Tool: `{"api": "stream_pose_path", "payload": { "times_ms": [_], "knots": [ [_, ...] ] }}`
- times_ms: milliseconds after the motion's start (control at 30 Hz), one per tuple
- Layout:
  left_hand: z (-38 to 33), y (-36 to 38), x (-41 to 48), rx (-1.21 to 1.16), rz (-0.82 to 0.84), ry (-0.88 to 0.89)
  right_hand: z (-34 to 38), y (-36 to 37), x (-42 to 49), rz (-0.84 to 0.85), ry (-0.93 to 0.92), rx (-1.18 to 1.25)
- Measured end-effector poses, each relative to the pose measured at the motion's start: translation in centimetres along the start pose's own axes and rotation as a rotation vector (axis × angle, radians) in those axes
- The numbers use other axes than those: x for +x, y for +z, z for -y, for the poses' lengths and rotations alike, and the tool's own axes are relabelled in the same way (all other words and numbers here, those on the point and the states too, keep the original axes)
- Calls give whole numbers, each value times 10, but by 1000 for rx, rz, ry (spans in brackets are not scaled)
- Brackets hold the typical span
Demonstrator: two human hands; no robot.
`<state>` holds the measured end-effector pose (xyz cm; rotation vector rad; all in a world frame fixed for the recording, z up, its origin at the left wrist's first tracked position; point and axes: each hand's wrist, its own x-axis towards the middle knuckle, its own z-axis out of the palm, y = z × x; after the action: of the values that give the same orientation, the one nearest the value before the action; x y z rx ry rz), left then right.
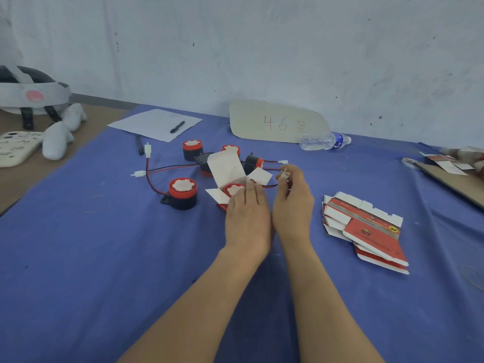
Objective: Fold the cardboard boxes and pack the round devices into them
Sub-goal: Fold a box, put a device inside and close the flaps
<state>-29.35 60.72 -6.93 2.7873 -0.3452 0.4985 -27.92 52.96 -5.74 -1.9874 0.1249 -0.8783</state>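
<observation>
The open box (226, 167) stands near the centre of the worktop (104, 258) with a round device (233, 189) seated inside. The left hand (247, 218) presses straight fingers on the box. The right hand (293, 205) pinches the device's white connector (285, 174). Flat boxes (366, 229) lie toward the right edge.

Blue-clothed table (91, 258): round devices (182, 193) loose mid-back, open box (226, 169) among them, flat box stack (366, 229) right, paper sheet (154, 124), water bottle (323, 140) on its side, cardboard sign (275, 121) at the wall.
</observation>
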Motion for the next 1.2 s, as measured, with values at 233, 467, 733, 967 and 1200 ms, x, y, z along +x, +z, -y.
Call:
{"api": "stream_pose_path", "payload": {
  "times_ms": [233, 467, 733, 967, 1200],
  "knots": [
    [8, 1, 1, -73, -54, -36, -4, 2, 0, 103, 6, -58],
    [11, 5, 2, -14, -85, 40, -4, 2, -2, 65, -3, -33],
    [9, 6, 2, -4, -107, 14, 2, 5, -2, 1, 61, 122],
    [21, 0, 6, -167, -183, 47, 5, 4, -2, 19, 87, 151],
    [29, -5, 5, -305, -168, 79, 3, 0, 1, 77, 61, -62]
  ]
}}
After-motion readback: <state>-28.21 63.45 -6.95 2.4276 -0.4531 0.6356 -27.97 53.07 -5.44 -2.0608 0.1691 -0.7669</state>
